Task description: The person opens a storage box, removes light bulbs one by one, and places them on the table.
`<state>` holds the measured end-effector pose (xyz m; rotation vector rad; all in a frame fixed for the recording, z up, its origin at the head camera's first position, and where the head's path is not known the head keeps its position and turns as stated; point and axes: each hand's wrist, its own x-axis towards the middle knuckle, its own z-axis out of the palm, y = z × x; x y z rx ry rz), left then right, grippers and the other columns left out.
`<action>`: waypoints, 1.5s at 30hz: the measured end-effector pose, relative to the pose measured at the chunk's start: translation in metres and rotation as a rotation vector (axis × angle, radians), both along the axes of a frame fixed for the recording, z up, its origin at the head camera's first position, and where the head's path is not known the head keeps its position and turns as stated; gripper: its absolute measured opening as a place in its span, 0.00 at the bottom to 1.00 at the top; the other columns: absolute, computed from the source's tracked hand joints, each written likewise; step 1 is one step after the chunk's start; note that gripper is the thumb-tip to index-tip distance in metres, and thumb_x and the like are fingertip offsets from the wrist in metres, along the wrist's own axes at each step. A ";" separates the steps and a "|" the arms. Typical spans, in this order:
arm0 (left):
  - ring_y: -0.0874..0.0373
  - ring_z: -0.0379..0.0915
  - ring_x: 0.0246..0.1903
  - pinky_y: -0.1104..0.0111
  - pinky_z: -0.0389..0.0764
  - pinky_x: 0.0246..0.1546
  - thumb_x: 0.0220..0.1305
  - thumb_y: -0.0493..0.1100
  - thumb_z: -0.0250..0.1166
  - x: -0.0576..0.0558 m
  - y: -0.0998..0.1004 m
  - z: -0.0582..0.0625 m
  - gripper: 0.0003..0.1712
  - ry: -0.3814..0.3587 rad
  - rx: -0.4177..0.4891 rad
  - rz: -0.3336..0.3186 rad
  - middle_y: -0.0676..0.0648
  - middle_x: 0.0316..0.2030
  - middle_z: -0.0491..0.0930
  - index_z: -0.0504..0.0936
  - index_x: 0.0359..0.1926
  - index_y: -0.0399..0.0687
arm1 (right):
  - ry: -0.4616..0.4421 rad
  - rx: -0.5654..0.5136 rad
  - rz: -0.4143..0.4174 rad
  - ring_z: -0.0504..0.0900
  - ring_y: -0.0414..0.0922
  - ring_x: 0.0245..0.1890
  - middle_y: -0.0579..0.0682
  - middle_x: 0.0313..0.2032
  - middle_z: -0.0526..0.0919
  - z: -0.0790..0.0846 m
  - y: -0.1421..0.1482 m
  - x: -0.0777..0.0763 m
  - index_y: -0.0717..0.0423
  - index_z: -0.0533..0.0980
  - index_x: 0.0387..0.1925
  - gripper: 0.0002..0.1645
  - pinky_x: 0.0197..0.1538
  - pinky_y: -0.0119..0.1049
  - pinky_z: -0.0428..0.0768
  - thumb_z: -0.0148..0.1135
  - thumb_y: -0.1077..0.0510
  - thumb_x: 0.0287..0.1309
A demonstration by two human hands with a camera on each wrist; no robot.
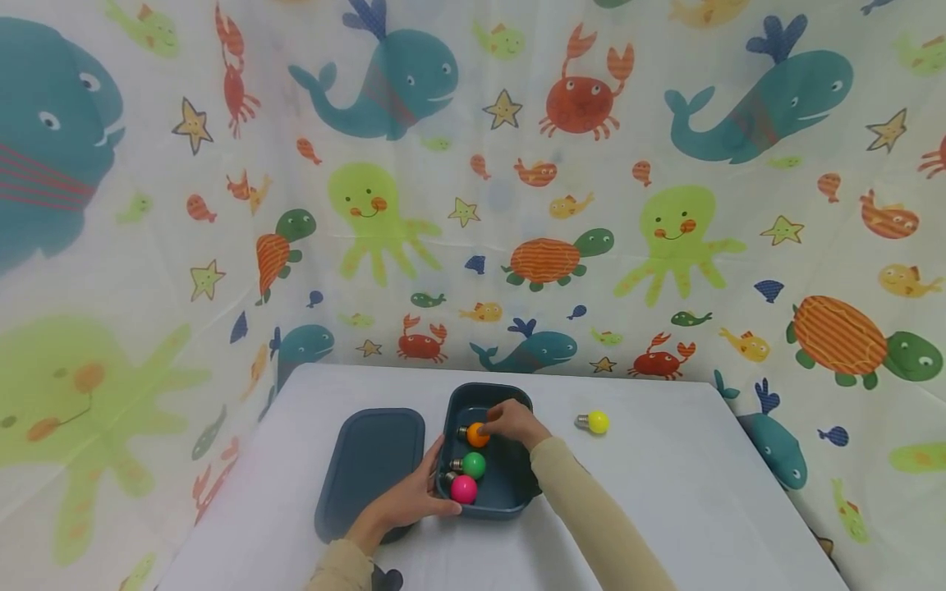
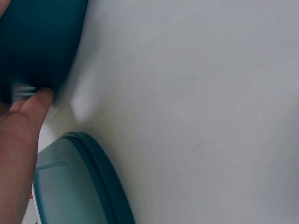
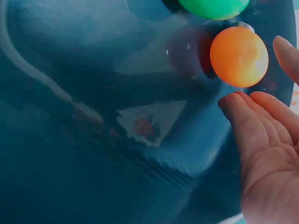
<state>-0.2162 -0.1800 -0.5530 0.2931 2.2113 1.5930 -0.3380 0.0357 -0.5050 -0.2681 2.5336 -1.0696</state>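
Observation:
A deep blue plastic box [image 1: 502,513] stands on the table. My left hand [image 1: 406,497] steadies its near-left corner, fingers stretched along the left wall and thumb along the front. In the left wrist view, a fingertip rests at the lower edge of the box [image 2: 42,42]. Inside lie toy light bulbs: an orange bulb [image 1: 477,435], a green bulb [image 1: 474,465] and a pink bulb [image 1: 464,490]. My right hand [image 1: 516,423] reaches into the box beside the orange bulb. In the right wrist view, its thumb and fingers are spread around the orange bulb [image 3: 239,57], with gaps showing.
A flat blue lid [image 1: 377,464] lies left of the box. To the right of the box, a yellow bulb [image 1: 597,423] lies on its side on the white tabletop [image 1: 665,484]. A curtain printed with sea animals [image 1: 473,246] hangs behind the table and at its sides.

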 end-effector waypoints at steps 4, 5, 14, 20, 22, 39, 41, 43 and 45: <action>0.35 0.56 0.68 0.41 0.58 0.65 0.58 0.48 0.73 -0.001 0.001 -0.001 0.66 -0.006 0.011 -0.002 0.34 0.75 0.39 0.29 0.77 0.53 | 0.005 0.031 -0.005 0.80 0.54 0.49 0.59 0.52 0.82 -0.004 -0.003 0.001 0.64 0.80 0.51 0.27 0.58 0.52 0.76 0.73 0.52 0.53; 0.35 0.56 0.68 0.41 0.58 0.65 0.58 0.47 0.73 -0.001 0.002 -0.002 0.66 -0.007 0.015 -0.003 0.34 0.75 0.39 0.29 0.77 0.53 | 0.007 0.041 -0.010 0.80 0.53 0.48 0.59 0.51 0.83 -0.005 -0.003 0.001 0.64 0.81 0.51 0.27 0.58 0.51 0.76 0.73 0.52 0.53; 0.36 0.57 0.68 0.42 0.58 0.66 0.58 0.46 0.72 0.001 0.005 -0.002 0.66 -0.009 0.038 -0.013 0.35 0.76 0.39 0.28 0.77 0.52 | 0.015 0.069 -0.032 0.80 0.51 0.42 0.57 0.45 0.84 -0.011 -0.003 0.003 0.65 0.82 0.47 0.25 0.56 0.50 0.78 0.75 0.53 0.51; 0.39 0.58 0.68 0.42 0.57 0.66 0.58 0.45 0.72 0.001 0.006 -0.001 0.66 -0.009 0.050 -0.017 0.35 0.76 0.40 0.28 0.77 0.52 | 0.031 0.063 -0.025 0.79 0.50 0.40 0.56 0.42 0.85 -0.016 -0.002 0.001 0.65 0.83 0.46 0.23 0.54 0.50 0.79 0.74 0.54 0.52; 0.39 0.58 0.69 0.42 0.57 0.66 0.58 0.46 0.72 0.000 0.006 -0.001 0.66 -0.010 0.050 -0.018 0.35 0.76 0.40 0.28 0.77 0.53 | 0.045 0.060 -0.021 0.80 0.51 0.41 0.56 0.43 0.85 -0.017 -0.002 0.001 0.65 0.83 0.46 0.22 0.54 0.50 0.79 0.74 0.55 0.52; 0.37 0.56 0.69 0.42 0.57 0.66 0.57 0.47 0.74 0.001 0.002 0.003 0.67 -0.005 0.022 -0.001 0.34 0.76 0.40 0.29 0.77 0.52 | 0.164 -0.015 -0.028 0.78 0.51 0.42 0.57 0.46 0.83 0.001 0.007 -0.005 0.63 0.81 0.50 0.22 0.54 0.48 0.79 0.71 0.58 0.55; 0.36 0.56 0.69 0.42 0.57 0.66 0.56 0.47 0.74 0.001 0.000 0.003 0.67 -0.003 0.023 -0.003 0.33 0.75 0.39 0.29 0.77 0.52 | 0.164 -0.033 -0.028 0.78 0.51 0.42 0.57 0.47 0.83 0.005 0.010 -0.006 0.63 0.81 0.52 0.23 0.55 0.48 0.79 0.71 0.58 0.56; 0.36 0.55 0.69 0.42 0.57 0.66 0.56 0.46 0.74 0.000 -0.001 0.003 0.68 -0.005 0.030 -0.003 0.33 0.75 0.39 0.29 0.77 0.51 | 0.153 -0.062 -0.038 0.78 0.51 0.43 0.56 0.48 0.83 0.009 0.014 -0.008 0.62 0.80 0.53 0.23 0.55 0.48 0.78 0.70 0.57 0.57; 0.35 0.55 0.69 0.42 0.57 0.66 0.56 0.46 0.74 0.000 -0.001 0.003 0.68 -0.004 0.034 -0.002 0.33 0.75 0.40 0.29 0.77 0.51 | 0.150 -0.084 -0.048 0.78 0.51 0.44 0.56 0.49 0.83 0.012 0.018 -0.010 0.61 0.79 0.55 0.25 0.56 0.49 0.78 0.70 0.56 0.57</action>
